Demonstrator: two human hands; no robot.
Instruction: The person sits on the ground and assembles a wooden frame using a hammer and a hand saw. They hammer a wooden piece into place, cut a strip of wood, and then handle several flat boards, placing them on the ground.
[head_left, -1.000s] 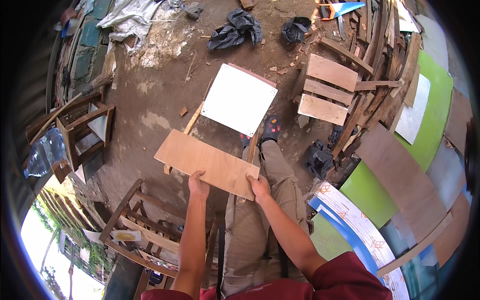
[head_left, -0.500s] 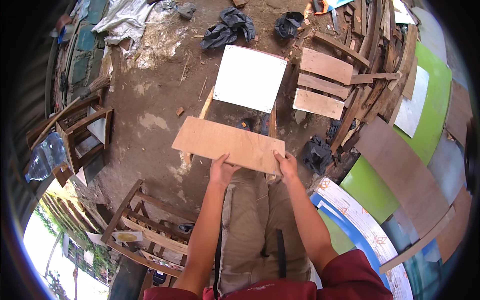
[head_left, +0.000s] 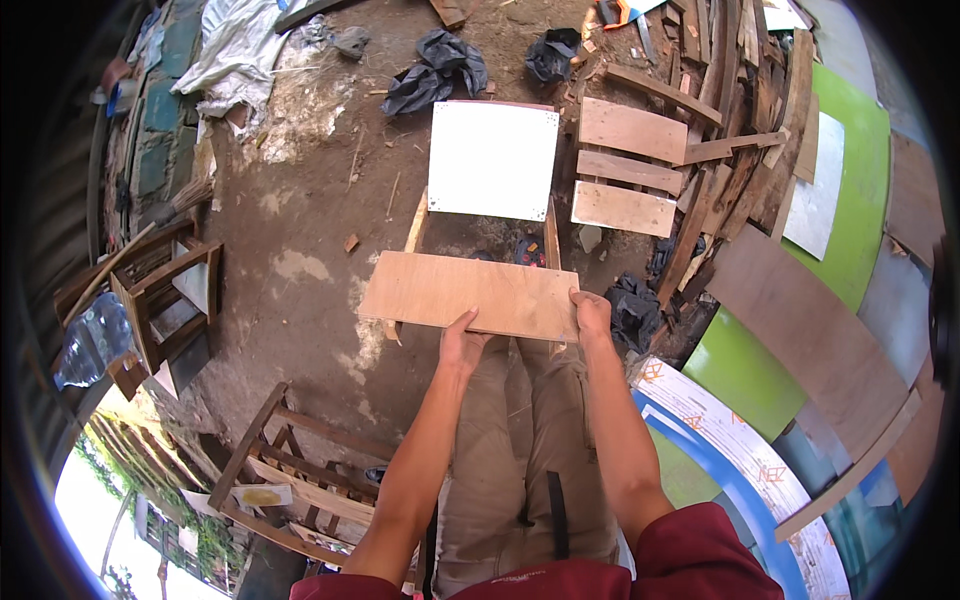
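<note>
A rectangular light-brown plywood board is held up in front of my legs. My left hand grips its near edge, thumb on top and fingers underneath. At the right end, my right hand has its thumb on the upper face, the other fingers partly hidden. Beyond the board lies a square white panel, with wooden legs reaching from it toward me. Right of that panel rest several plywood pieces: a wider one, a narrow strip and another board.
Scrap timber is heaped at the right, beside a green sheet and a long brown board. Black plastic bags lie on the dirt floor. Wooden frames and a clear water jug stand on the left.
The board has levelled out and shifted slightly right in the view. My right hand has moved to its right end, and my left hand has gone slightly right. The whole view has turned a little.
</note>
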